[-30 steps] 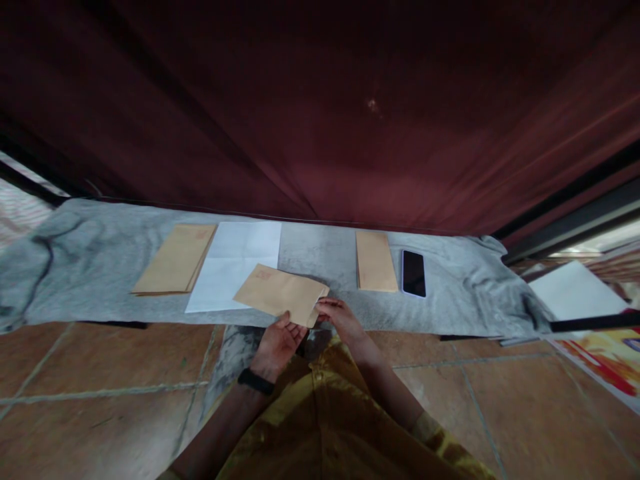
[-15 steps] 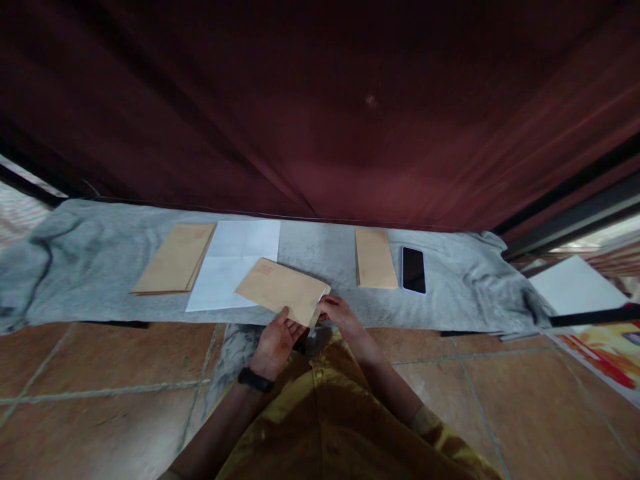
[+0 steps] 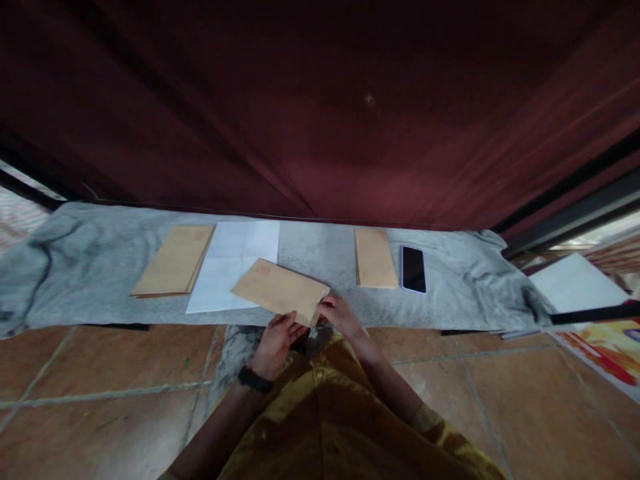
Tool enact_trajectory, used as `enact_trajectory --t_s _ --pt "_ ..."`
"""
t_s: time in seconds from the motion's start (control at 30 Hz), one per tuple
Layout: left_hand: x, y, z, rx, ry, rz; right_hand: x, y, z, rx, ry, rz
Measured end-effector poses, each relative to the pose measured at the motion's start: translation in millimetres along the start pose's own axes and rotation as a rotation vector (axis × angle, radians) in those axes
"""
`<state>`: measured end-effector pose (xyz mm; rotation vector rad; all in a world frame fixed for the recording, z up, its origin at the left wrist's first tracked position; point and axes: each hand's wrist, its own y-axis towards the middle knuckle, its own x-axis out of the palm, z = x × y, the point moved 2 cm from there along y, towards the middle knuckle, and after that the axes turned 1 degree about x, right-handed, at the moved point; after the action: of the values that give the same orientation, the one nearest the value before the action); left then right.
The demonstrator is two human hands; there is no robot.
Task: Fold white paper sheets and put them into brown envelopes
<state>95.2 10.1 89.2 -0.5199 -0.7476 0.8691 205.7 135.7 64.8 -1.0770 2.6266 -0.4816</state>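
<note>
A brown paper envelope (image 3: 277, 290) with a faint red print at its far left corner lies tilted between my hands. My left hand (image 3: 279, 340) grips its near edge, thumb on top and fingers beneath. At the envelope's right end, my right hand (image 3: 339, 315) has its fingers closed at the opening, where a thin white edge shows. Under the envelope's left part is a white sheet of paper (image 3: 235, 247) with crease lines. Left of that sheet rests a stack of brown envelopes (image 3: 173, 260).
A grey cloth (image 3: 320, 243) covers the narrow table. To the right lie more brown envelopes (image 3: 376, 259) and a dark-screened phone (image 3: 413, 269). A dark red curtain (image 3: 320, 133) hangs behind. White paper (image 3: 577, 283) and a colourful printed box (image 3: 610, 347) sit at far right.
The envelope has shifted very slightly left. My left thumb has moved a little right along its near edge; my right hand stays at the open end.
</note>
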Motion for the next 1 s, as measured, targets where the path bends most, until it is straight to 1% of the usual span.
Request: enact_trajectory --t_s 0.1,0.2,0.27,0.33,0.4,0.47,0.57,0.67,0.73,0.77,0.8,0.87,0.93,1.0 --pt "3.0 -2 10 0.082 0.078 -0.017 -1 0 4 -0.036 0.063 0.077" --pt "8.6 -1 24 0.125 0.161 -0.086 -8 0 4 -0.058 0.260 0.227" --pt "12.4 2 35 0.117 0.188 -0.114 -16 -1 0 -0.059 0.378 0.285" --pt "17.1 8 45 0.104 0.210 -0.144 -23 -3 -5 -0.038 0.470 0.270" --pt "23.5 17 55 0.128 0.273 -0.190 -27 -4 -10 -0.008 0.523 0.212" --pt "31.2 30 63 0.204 0.369 -0.215 -28 -4 -13 0.003 0.537 0.176" --pt "41.7 50 70 0.340 0.478 -0.162 -26 4 -14 -0.012 0.513 0.193" --pt "48.2 59 70 0.496 0.556 -0.097 -23 17 -11 0.018 0.444 0.258" --pt "50.3 54 66 0.613 0.615 -0.098 -22 23 -7 0.043 0.403 0.285" --pt "50.9 50 62 0.661 0.660 -0.117 -22 25 -5 0.049 0.389 0.289" --pt "51.4 44 58 0.695 0.714 -0.154 -22 26 -3 0.053 0.376 0.289" --pt "52.0 35 47 0.720 0.828 -0.277 -23 26 1 0.059 0.352 0.290" --pt "51.6 30 36 0.707 0.893 -0.418 -24 25 4 0.055 0.327 0.292" --pt "49.8 29 27 0.677 0.880 -0.503 -25 24 6 0.046 0.298 0.293"
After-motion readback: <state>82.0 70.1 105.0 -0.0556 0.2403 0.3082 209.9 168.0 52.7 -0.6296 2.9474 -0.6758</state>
